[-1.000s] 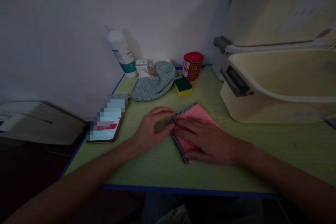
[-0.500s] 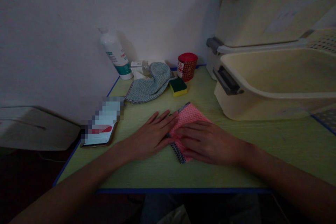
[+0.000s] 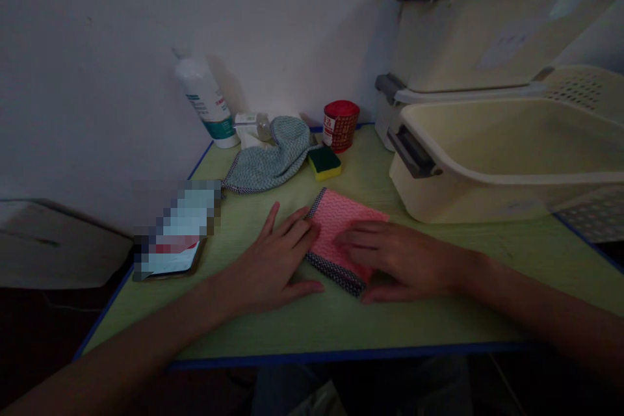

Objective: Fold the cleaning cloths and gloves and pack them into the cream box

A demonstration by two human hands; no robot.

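Note:
A pink cleaning cloth (image 3: 336, 218) with a black-and-white checked border lies folded on the table in front of me. At its left edge rests my left hand (image 3: 273, 266), open, fingers spread and fingertips touching the cloth, the thumb stretched out on the table. My right hand (image 3: 404, 260) lies over the cloth's right side, its fingers resting on the fabric and the thumb apart at the lower border. It is open too and covers part of the cloth. Beyond the hands are a grey-blue cloth (image 3: 266, 166) and a green-and-yellow sponge (image 3: 324, 164).
On the left of the table (image 3: 273, 335) lies a phone (image 3: 182, 227), partly blurred out. A white bottle (image 3: 207, 104), a small clear bottle (image 3: 253, 123) and a red roll (image 3: 341, 125) stand or lie by the wall. Cream storage bins (image 3: 468, 198) fill the right side.
The pink cloth has turned a little and lies flatter. My left fingers have spread, with the thumb off the cloth; my right thumb has moved out to the lower border. The view has shifted slightly.

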